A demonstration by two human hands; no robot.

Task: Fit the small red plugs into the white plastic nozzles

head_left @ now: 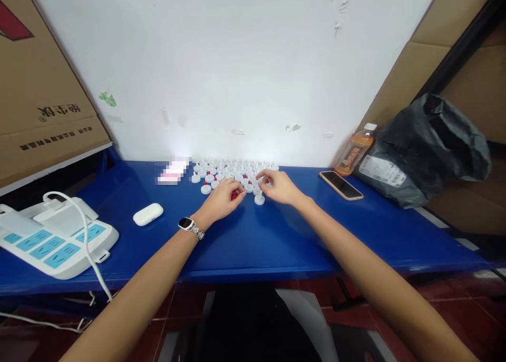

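Observation:
Many small white caps (206,188) stand in a cluster on the blue table by the wall, and a few carry a red tip. My left hand (225,197) is curled around several small red pieces (234,195), which show between thumb and fingers. At the cluster's right front is my right hand (279,187), its thumb and fingertips pinched together over the caps. What sits between those fingertips, if anything, is too small to make out. A single white cap (259,199) stands just below the right hand.
A white power strip (79,256) with a cable and a white earbud case (148,214) lie left on the table (253,246). To the right are a phone (340,185), an orange drink bottle (354,150) and a black plastic bag (427,146). Cardboard (47,88) stands at the left.

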